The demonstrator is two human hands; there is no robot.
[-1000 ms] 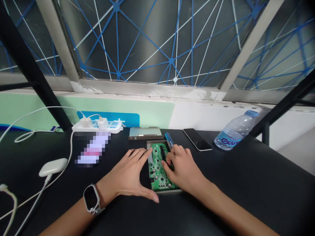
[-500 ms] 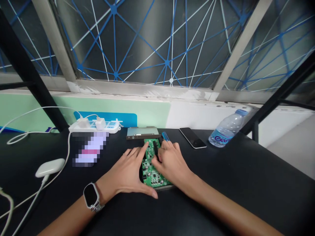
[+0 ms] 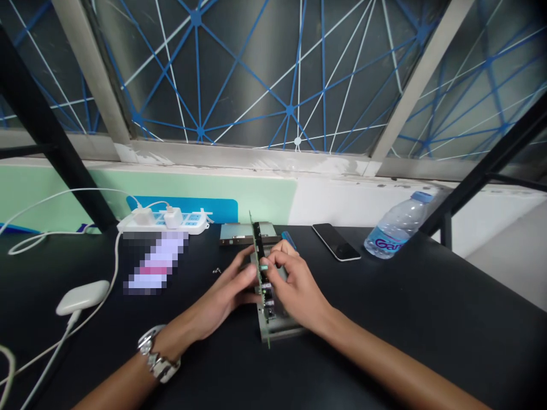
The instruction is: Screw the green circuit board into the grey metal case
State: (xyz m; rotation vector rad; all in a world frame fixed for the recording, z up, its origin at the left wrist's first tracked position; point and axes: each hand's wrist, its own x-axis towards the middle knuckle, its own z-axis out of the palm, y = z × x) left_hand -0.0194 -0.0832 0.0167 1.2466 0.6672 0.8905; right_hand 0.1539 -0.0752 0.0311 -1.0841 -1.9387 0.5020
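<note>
Handling the circuit board [image 3: 264, 291], stood nearly upright on edge over the open metal casing [image 3: 280, 318], with its component face turned to the right. Seems partway through lifting or turning it relative to that casing; cannot tell which from this angle. Pinching at the board with the right hand [image 3: 298, 280], with thumb and forefinger drawn nearly together and the rest curled in. Resting the left hand [image 3: 223, 300] against the plain back, loosely bent and partly open; cannot tell whether clasping an edge or only bracing. Calls, by judgement, for a steady two-handed hold near the edges, light pressure around the components, and care for the lower edge beside the casing wall. Could scrape there if tilted too quickly.

Going outward, comes to a few small shiny pieces [image 3: 217, 271] on the black table [image 3: 363, 347], near the left hand, too small to name for certain. Beyond the casing, reaches a flat metal piece [image 3: 247, 230] and a blue object [image 3: 289, 239] partly behind the right hand. Farther right, runs to a phone [image 3: 336, 242] and a tilted bottle [image 3: 392, 230]; farther left, to a white power strip [image 3: 188, 223]
</note>
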